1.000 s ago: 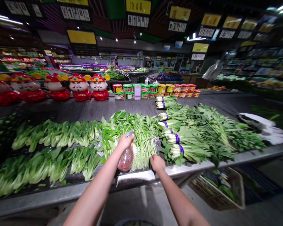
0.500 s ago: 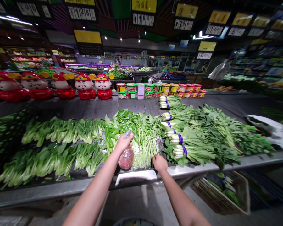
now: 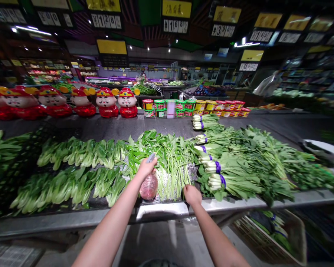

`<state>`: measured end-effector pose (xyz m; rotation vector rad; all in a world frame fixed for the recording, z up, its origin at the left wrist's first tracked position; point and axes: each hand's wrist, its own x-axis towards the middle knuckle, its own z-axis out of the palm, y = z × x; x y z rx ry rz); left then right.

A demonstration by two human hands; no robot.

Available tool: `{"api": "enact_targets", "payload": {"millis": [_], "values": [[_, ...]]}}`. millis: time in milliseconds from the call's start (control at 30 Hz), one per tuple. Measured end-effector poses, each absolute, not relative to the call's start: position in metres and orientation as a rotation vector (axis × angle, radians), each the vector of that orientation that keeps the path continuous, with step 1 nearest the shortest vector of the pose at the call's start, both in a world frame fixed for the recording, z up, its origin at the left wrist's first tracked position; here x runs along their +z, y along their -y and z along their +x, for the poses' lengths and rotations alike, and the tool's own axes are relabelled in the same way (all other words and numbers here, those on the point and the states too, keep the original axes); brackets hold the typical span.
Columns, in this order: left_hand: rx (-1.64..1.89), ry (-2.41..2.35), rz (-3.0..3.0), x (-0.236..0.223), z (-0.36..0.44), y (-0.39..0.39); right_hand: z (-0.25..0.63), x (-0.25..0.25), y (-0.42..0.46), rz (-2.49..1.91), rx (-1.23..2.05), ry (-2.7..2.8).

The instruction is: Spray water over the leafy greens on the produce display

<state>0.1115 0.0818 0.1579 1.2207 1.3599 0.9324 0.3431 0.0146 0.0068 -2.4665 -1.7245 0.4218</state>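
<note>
My left hand (image 3: 147, 167) is wrapped around the neck of a clear pinkish spray bottle (image 3: 149, 187) with a grey top. The bottle is over the front of a pile of loose leafy greens (image 3: 167, 152) with long thin stems. By the cut stem ends, at the shelf's front edge, my right hand (image 3: 192, 195) is closed. Its fingertips are turned away, so whatever it may grip is hidden. Right of it lie bundled greens (image 3: 215, 181) with white stalks and purple bands.
Two rows of bok choy (image 3: 80, 185) lie on the left. Red figurine jars (image 3: 128, 104) and stacked tubs (image 3: 171, 108) line the shelf behind. A metal rail (image 3: 233, 204) runs along the front. Beneath it, at right, stands a crate (image 3: 297, 230) holding greens. Price signs (image 3: 176, 17) hang overhead.
The view has swung a little to the left, so the shelf appears shifted right. My left hand keeps hold of the spray bottle; my right hand stays closed by the stem ends.
</note>
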Motion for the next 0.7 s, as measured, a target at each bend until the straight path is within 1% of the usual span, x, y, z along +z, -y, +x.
{"api": "enact_targets", "payload": {"millis": [467, 700], "values": [[0.93, -1.413, 1.143, 0.144, 0.106, -0.088, 0.343, 0.008, -0.014, -2.467, 0.43, 1.733], [1.001, -1.418, 1.206, 0.157, 0.095, -0.085, 0.344, 0.005, -0.014, -2.467, 0.429, 1.759]]}}
